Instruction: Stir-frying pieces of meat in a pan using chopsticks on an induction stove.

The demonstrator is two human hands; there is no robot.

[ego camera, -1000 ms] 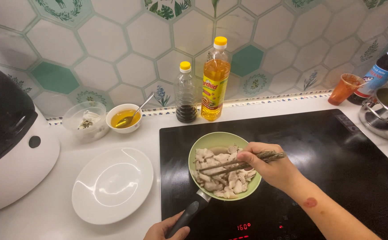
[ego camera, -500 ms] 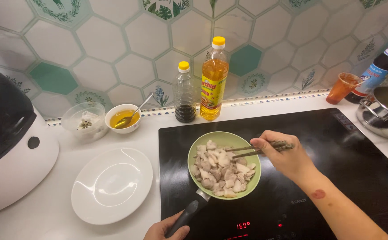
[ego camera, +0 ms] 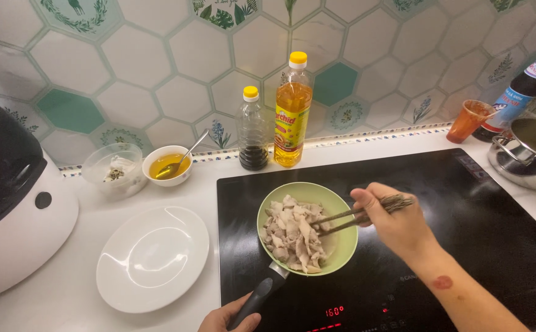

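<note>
A small green pan (ego camera: 340, 246) sits on the black induction hob (ego camera: 464, 209), holding several pale meat slices (ego camera: 292, 237). My left hand (ego camera: 228, 318) grips the pan's black handle (ego camera: 257, 298) at the bottom edge of the view. My right hand (ego camera: 394, 221) holds a pair of dark chopsticks (ego camera: 354, 218) over the pan's right side, their tips in among the meat.
A white plate (ego camera: 152, 258) lies left of the hob. Behind it stand a bowl of yellow liquid with a spoon (ego camera: 168, 165) and a clear bowl (ego camera: 111, 169). Two bottles (ego camera: 274, 126) stand by the tiled wall. A white cooker (ego camera: 10, 203) is far left, a steel pot (ego camera: 529, 150) far right.
My right hand and the chopsticks have shifted from across the middle of the pan toward its right side, and the meat has gathered toward the left.
</note>
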